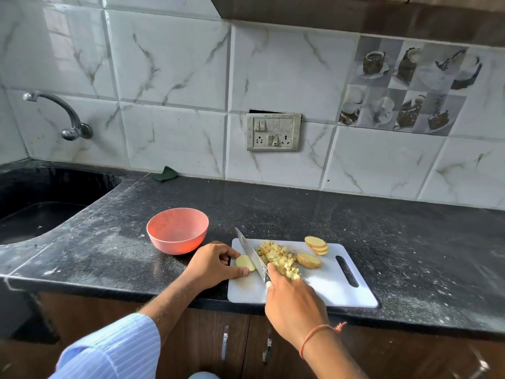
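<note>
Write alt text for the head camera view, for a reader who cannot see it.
A person's right hand grips a knife beside a potato slice that the left hand holds on a white cutting board. Diced potato and more slices lie on the board; a pink bowl stands left of it on the black counter.
</note>
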Demonstrator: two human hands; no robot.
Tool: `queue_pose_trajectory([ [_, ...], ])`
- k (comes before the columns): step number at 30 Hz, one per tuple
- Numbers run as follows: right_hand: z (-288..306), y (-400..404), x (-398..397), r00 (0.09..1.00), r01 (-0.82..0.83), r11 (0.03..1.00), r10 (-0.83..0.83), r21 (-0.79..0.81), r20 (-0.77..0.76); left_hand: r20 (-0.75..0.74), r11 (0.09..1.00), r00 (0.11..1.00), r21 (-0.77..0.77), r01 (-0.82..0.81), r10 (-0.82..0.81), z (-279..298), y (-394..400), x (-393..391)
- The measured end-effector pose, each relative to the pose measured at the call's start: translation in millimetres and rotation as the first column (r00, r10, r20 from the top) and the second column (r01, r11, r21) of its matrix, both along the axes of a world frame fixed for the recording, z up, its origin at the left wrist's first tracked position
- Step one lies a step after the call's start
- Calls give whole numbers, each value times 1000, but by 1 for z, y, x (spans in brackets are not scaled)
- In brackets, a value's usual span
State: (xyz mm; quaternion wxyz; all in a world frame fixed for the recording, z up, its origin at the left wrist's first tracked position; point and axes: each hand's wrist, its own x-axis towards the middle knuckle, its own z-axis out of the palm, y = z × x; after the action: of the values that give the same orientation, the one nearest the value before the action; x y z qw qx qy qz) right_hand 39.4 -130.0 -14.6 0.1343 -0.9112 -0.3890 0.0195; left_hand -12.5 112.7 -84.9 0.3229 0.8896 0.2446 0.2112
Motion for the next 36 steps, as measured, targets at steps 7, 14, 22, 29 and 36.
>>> queue_pose_trajectory([
  [7, 2, 5, 1, 1000, -22, 999, 21, -34, -5, -84, 999, 996, 20, -25, 26, 11, -3, 1],
  [14, -6, -17, -2, 999, -28, 1000, 28, -8, 20, -30, 994, 999, 103, -25, 28, 4, -9, -9],
  [22, 2, -15, -3, 1000, 8, 990, -6, 143, -15, -11, 997, 999, 70, -36, 37, 9, -14, -11],
  [29, 2, -5, -7, 1000, -8, 998, 9, 64, -12, -2, 997, 998, 47, -58, 58, 11, -16, -12],
  [36, 2, 22, 3, 999, -12, 1000, 12, 23, -29, -7, 998, 999, 36, -43, 43, 12, -14, -11],
])
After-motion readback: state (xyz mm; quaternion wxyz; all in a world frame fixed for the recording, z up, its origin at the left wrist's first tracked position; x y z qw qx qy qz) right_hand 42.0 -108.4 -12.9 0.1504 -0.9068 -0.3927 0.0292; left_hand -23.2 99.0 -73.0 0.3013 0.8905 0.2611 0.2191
